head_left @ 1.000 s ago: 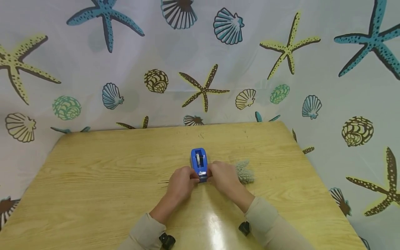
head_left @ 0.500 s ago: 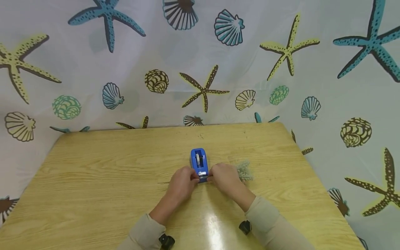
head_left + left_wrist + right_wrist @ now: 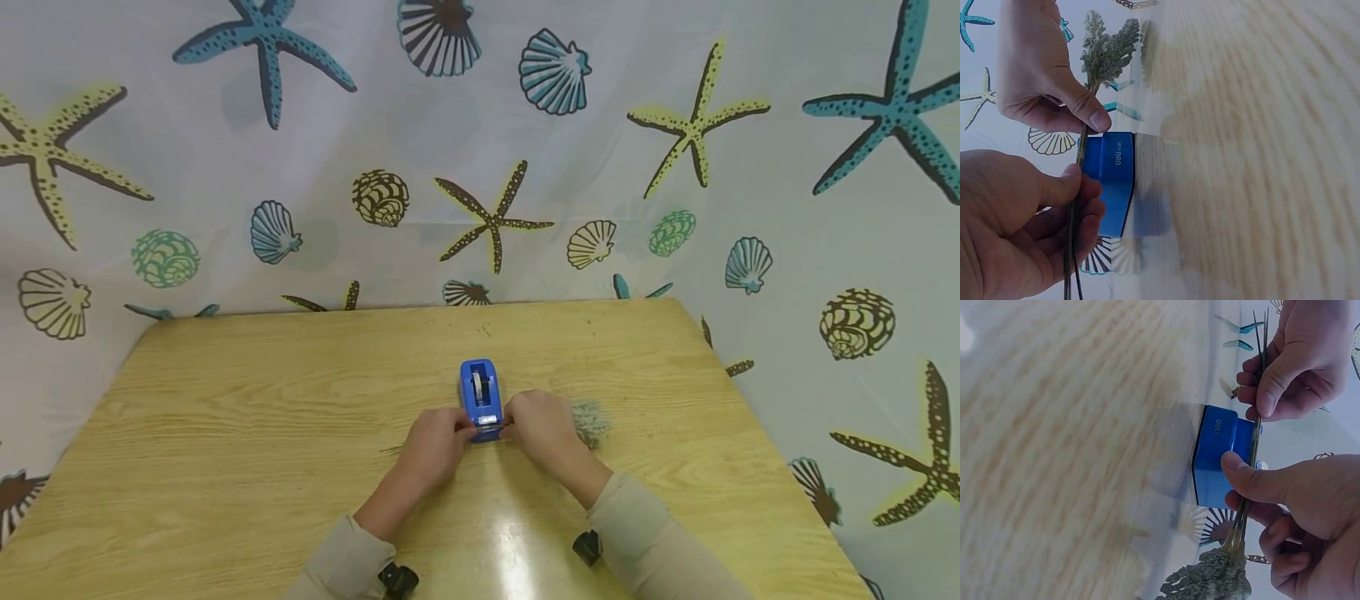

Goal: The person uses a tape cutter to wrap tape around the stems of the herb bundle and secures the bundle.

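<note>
A bunch of small grey-green flowers [image 3: 591,423] on thin dark stems [image 3: 1072,234] is held crosswise before a blue tape dispenser [image 3: 488,408]. My left hand [image 3: 435,442] pinches the stems between thumb and fingers, their loose ends sticking out to the left. Closer to the flower heads [image 3: 1210,575], my right hand [image 3: 542,427] pinches the same stems. Between the two hands, the stems lie at the dispenser's cutter end; the wrist views do not settle whether they touch it. A roll of tape [image 3: 477,387] sits inside the dispenser.
The light wooden table [image 3: 262,400] stretches out on both sides of the hands. A white cloth [image 3: 322,150] printed with starfish and shells hangs behind it and along its sides. Black wrist cameras [image 3: 587,547] hang below the sleeves.
The flower heads and the stem ends have shifted and turned slightly, as the bunch rotates between the fingers. Both hands stay nearly in place, and the dispenser stands where it was.
</note>
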`<action>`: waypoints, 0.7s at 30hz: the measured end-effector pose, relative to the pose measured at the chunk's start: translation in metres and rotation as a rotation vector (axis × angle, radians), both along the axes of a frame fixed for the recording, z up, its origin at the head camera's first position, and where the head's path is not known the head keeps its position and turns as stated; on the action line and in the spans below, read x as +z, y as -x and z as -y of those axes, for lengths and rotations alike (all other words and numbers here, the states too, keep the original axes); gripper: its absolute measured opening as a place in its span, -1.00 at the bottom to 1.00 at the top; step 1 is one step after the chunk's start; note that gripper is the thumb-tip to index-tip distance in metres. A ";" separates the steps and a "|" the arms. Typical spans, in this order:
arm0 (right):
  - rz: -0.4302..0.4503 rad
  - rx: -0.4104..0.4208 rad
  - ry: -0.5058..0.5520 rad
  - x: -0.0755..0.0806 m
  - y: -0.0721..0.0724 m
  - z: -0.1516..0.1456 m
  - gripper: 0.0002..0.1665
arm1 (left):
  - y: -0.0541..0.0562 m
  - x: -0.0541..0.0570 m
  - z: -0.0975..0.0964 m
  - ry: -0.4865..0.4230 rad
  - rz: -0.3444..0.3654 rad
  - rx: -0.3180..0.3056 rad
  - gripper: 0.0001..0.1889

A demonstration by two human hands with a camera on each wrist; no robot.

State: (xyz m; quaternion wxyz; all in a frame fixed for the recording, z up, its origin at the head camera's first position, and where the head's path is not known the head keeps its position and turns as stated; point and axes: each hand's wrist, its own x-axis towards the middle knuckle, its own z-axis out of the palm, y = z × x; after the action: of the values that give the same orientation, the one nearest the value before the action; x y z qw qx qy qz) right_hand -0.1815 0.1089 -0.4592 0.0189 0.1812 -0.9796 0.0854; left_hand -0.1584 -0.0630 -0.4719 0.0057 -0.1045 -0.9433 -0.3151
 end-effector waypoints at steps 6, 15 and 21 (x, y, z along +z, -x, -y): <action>0.016 -0.012 0.028 0.002 0.000 0.002 -0.81 | 0.000 -0.002 0.001 -0.033 -0.027 0.015 -0.92; -0.001 -0.002 0.031 -0.001 -0.001 0.000 -0.74 | -0.001 -0.003 -0.002 -0.067 -0.059 0.044 -0.93; 0.094 0.032 0.041 0.001 0.001 -0.001 -0.58 | 0.000 -0.005 -0.002 -0.042 -0.129 0.055 -0.86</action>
State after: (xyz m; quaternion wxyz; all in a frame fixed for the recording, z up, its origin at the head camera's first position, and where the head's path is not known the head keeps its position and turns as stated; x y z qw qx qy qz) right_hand -0.1820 0.1097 -0.4582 -0.0250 0.1920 -0.9744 0.1144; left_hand -0.1586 -0.0612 -0.4774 0.0774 -0.0985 -0.9366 -0.3272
